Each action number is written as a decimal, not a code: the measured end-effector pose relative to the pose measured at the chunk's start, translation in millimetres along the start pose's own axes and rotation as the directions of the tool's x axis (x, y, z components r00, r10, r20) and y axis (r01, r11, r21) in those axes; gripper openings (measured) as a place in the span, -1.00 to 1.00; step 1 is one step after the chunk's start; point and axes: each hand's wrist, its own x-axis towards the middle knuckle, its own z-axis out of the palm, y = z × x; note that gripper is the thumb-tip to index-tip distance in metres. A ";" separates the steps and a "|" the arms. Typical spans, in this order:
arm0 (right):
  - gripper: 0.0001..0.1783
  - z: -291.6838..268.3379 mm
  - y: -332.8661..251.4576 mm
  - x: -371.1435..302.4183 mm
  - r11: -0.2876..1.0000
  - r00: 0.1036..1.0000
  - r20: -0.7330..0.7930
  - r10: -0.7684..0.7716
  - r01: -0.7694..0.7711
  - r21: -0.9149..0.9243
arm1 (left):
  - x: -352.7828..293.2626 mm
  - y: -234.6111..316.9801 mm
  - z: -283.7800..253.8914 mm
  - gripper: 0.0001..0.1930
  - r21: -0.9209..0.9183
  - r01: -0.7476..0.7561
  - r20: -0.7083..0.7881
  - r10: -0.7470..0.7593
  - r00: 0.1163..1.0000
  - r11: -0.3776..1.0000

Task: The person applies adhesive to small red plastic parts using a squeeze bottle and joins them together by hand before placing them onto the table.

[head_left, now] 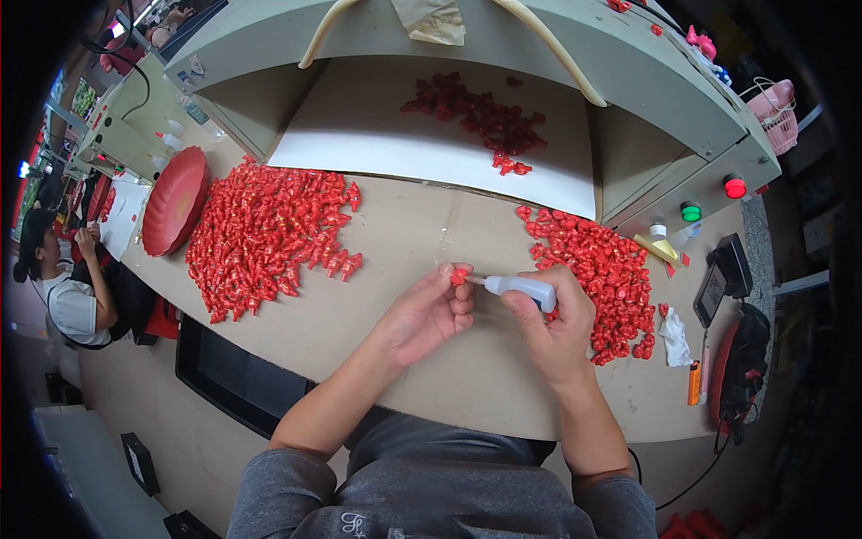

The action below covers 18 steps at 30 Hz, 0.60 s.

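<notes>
Over the middle of the table, my left hand (424, 314) pinches a small red plastic piece (460, 276) between thumb and fingertips. My right hand (558, 325) is wrapped round a pale squeeze bottle (528, 291) lying nearly level, its thin nozzle pointing left. The nozzle tip meets or nearly meets the red piece; I cannot tell if they touch. To the left spreads a large heap of glossy red figure-like pieces (269, 238). Close beyond my right hand lies a second heap of smaller, rounder red pieces (597, 278).
A grey cabinet (669, 126) with a white-floored opening (377, 166) stands behind, more red pieces (485, 112) inside. A red fluted bowl (176, 202) leans at far left. At right lie a crumpled tissue (675, 338), an orange lighter (694, 383) and a phone-like device (709, 295). A co-worker (76, 278) sits left.
</notes>
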 end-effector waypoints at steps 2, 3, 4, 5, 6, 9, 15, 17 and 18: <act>-0.74 0.4 -0.7 -0.2 1.000 1.000 0.006 0.002 -0.002 -0.005 | -0.2 -0.1 -0.4 -0.74 0.000 -0.001 0.001 0.001 1.000 1.000; -0.74 0.2 -1.3 -0.3 1.000 1.000 0.005 0.006 -0.006 -0.005 | -0.3 -0.1 -0.4 -0.74 0.002 -0.002 0.002 0.002 1.000 1.000; -0.74 0.1 -1.7 -0.3 1.000 1.000 0.003 0.009 -0.009 -0.005 | -0.5 0.0 0.3 -0.74 0.002 -0.003 0.002 0.003 1.000 1.000; -0.74 0.1 -1.8 -0.5 1.000 1.000 0.003 0.010 -0.009 -0.006 | -0.5 0.0 1.5 -0.74 0.000 -0.001 -0.006 0.001 1.000 1.000; -0.74 0.1 -1.9 -0.7 1.000 1.000 0.004 0.018 -0.018 -0.003 | -0.5 0.0 2.2 -0.74 -0.001 0.000 -0.014 0.000 1.000 1.000; -0.74 0.7 -2.4 -0.4 1.000 1.000 0.007 0.024 -0.024 -0.002 | -1.0 0.1 1.5 -0.74 0.003 0.001 -0.017 -0.001 1.000 1.000; -0.74 1.2 -2.4 0.1 1.000 1.000 0.005 0.004 -0.004 -0.006 | -1.1 0.0 1.6 -0.74 0.021 0.005 -0.008 -0.005 1.000 1.000; -0.74 0.9 -2.3 0.3 1.000 1.000 -0.002 0.006 -0.006 -0.001 | -1.4 0.1 2.7 -0.74 0.030 0.003 -0.012 -0.002 1.000 1.000; -0.74 0.0 -2.4 0.6 1.000 1.000 -0.004 0.013 -0.013 0.002 | -1.3 0.2 3.1 -0.74 0.039 0.000 -0.015 0.001 1.000 0.999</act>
